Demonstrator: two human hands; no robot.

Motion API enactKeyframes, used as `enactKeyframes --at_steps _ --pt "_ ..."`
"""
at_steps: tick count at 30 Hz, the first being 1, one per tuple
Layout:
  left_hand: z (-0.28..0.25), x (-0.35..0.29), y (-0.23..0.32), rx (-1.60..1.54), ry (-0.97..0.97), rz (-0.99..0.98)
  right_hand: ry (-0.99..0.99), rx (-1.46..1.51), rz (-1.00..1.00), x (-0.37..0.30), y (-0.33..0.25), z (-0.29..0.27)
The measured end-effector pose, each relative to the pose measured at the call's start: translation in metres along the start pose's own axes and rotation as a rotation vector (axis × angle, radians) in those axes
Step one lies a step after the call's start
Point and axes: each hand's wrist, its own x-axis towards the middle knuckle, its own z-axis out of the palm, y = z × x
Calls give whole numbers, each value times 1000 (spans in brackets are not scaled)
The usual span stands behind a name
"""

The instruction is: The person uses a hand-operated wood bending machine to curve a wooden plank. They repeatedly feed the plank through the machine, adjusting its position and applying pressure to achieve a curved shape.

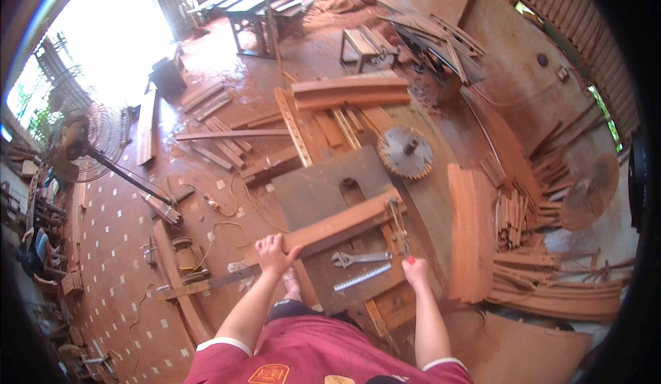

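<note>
A long reddish wooden beam (337, 224) lies slantwise across a dark metal saw table (310, 190). My left hand (273, 254) is closed over the beam's left end, thumb along its near side. At the right edge of the table, my right hand (415, 271) is closed on a red handle (411, 260). Just beyond that handle is a metal clamp-like fitting (395, 213) at the beam's right end; whether the two are joined I cannot tell. An adjustable wrench (361, 259) and a white ruler (362, 277) rest on the table between my hands.
A toothed circular saw blade (405, 151) lies beyond the table's right corner. Curved wooden boards (471, 232) stand at the right, beside stacked offcuts. Planks (234, 135) and cords (231, 224) are strewn over the floor at left, near a standing fan (89, 143).
</note>
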Motion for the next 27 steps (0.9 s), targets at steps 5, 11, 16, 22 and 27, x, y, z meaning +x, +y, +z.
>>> enactKeyframes --at_steps 5,11,16,22,27 --pt "-2 20 1 -20 17 -7 26 -21 11 7 -23 0" --pt "-2 37 -7 -8 25 -14 23 -22 16 14 -51 -2" --pt "1 50 -15 -1 25 -16 26 -29 9 24 -59 5" --pt "6 72 -26 -15 0 -26 1 -32 19 40 -74 10" --pt "2 87 -29 -25 17 -37 15 -15 46 47 -93 14"
